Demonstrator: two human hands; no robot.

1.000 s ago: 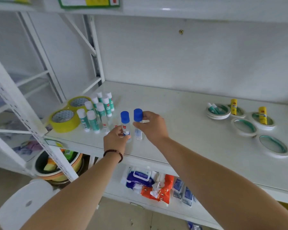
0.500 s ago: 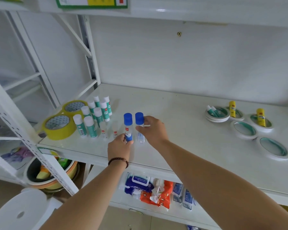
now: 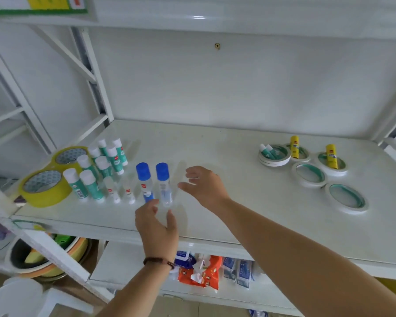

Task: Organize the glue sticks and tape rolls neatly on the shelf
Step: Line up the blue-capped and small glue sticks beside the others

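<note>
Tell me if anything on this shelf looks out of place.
Yes. On the right, two yellow glue sticks stand inside white tape rolls, and two green ones lie in another, apart from the group at left.

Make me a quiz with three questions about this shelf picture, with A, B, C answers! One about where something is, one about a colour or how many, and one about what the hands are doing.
1. Where are the yellow tape rolls?
A. at the left end of the shelf
B. at the right end
C. on the shelf below

2. What colour are the caps of the two clear glue bottles?
A. red
B. blue
C. black

3. What are the hands doing?
A. both squeeze bottles
B. both open, holding nothing
C. one lifts a tape roll

Answers:
1 A, the two rolls lie beside the green glue sticks on the left.
2 B, both caps are blue.
3 B, the left hand and right hand have spread fingers clear of the bottles.
</note>
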